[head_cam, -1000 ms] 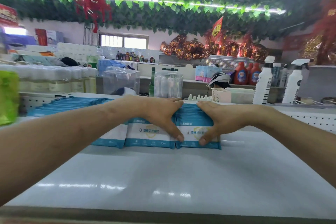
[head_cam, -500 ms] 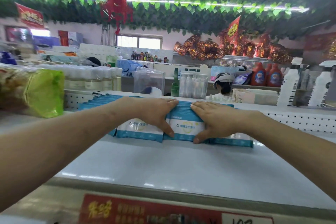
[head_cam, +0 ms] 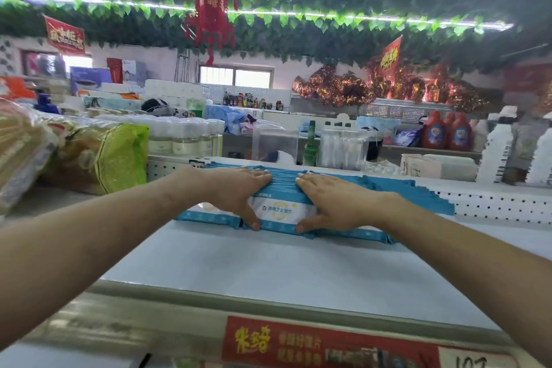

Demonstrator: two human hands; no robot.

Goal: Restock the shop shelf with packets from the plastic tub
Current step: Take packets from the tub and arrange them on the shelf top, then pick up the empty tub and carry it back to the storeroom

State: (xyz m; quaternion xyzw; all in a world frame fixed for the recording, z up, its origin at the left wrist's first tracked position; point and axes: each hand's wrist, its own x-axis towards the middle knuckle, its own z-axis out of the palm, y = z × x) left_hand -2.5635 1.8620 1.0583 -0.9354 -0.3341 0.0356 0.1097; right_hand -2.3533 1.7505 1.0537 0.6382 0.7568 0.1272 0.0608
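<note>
Two hands are all I have in the head view, both stretched out over the white shelf point(head_cam: 268, 263). My left hand point(head_cam: 236, 191) lies palm down on a row of blue-and-white wipe packets point(head_cam: 282, 212), fingers flat along the blue top edges and thumb pressed down the front face of the front packet. My right hand point(head_cam: 337, 200) mirrors it just beside, fingers spread flat on top, thumb hooked against the lower front edge. Neither one is closed into a fist; together they bracket the front packet from both sides, and I cannot tell whether it is lifted or only pressed. The packets stand in tight rows running back toward the perforated back panel point(head_cam: 493, 206), with a further row point(head_cam: 418, 191) fanned out to the right. Left of the rows sits a green and clear plastic bag of goods point(head_cam: 119, 155). A red price label point(head_cam: 328, 343) runs along the shelf's front rail. Farther off, white spray bottles point(head_cam: 498, 152) and red detergent bottles point(head_cam: 448, 131) stand on other shelves. The plastic tub lies outside this view.
</note>
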